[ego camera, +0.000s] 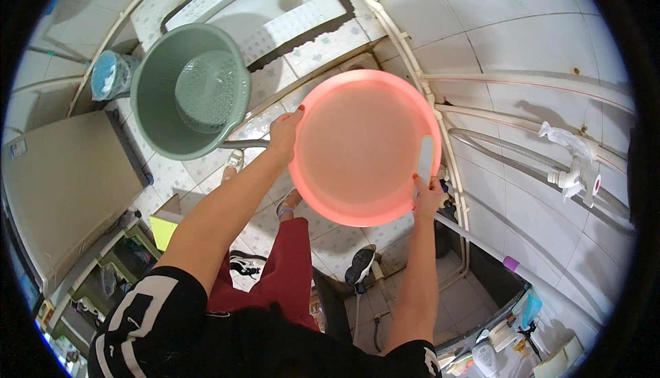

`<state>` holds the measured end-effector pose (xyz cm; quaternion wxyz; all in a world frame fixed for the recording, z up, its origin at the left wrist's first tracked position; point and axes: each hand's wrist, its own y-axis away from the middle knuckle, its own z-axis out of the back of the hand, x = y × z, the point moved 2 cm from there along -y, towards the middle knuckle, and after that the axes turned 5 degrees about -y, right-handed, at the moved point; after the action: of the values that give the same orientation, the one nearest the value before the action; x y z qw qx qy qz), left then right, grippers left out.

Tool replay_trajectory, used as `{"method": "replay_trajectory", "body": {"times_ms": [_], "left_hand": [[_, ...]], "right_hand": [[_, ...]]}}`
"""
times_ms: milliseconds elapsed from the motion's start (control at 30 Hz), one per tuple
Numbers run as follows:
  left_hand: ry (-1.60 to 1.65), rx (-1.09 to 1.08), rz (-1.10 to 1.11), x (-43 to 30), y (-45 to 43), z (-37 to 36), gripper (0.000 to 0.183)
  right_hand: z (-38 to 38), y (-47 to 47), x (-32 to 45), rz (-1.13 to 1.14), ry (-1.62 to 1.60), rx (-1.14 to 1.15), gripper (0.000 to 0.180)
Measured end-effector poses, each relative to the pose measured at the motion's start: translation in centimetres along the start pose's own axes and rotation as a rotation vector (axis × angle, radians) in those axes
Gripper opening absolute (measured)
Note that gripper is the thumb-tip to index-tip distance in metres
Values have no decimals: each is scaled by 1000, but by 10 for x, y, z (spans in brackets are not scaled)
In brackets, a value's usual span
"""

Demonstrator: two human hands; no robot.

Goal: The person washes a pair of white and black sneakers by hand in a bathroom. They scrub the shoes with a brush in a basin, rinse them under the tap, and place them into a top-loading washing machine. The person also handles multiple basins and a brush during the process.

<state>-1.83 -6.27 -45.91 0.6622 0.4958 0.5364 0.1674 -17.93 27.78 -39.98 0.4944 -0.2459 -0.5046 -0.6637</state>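
A round pink plastic basin (366,146) is held up between my two hands, its inside facing the camera. My left hand (284,133) grips the basin's left rim, thumb on top. At the lower right rim my right hand (429,198) holds the edge, together with a flat pale strip-like object (425,157) lying against the basin's inner side; what it is I cannot tell. Left of the basin, a deep green plastic tub (154,94) has clear water (206,92) in its bottom. A grey hose (245,144) runs from beside the tub behind my left hand.
A white squat toilet (309,14) is set in the tiled floor ahead. A blue bin (109,75) stands beyond the tub. White pipes, a valve (580,177) and a long pole (546,285) are at the right. Below lie a dark-walled sink (474,285), a shoe (361,264) and bottles (485,358).
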Motion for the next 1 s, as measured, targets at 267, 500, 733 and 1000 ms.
{"method": "replay_trajectory", "body": {"times_ms": [267,500,733,1000], "left_hand": [[305,-11,-1,-33,51,76,26],[380,-84,-6,-74,89,146,23],[350,-182,64,-82,86,210,25],[487,-87,164,-86,75,242,24]], "right_hand": [[-39,71,131,100,181,175,17],[-96,118,186,153,118,293,17],[-154,159,216,147,110,366,14],[-184,183,235,126,169,360,12]]}}
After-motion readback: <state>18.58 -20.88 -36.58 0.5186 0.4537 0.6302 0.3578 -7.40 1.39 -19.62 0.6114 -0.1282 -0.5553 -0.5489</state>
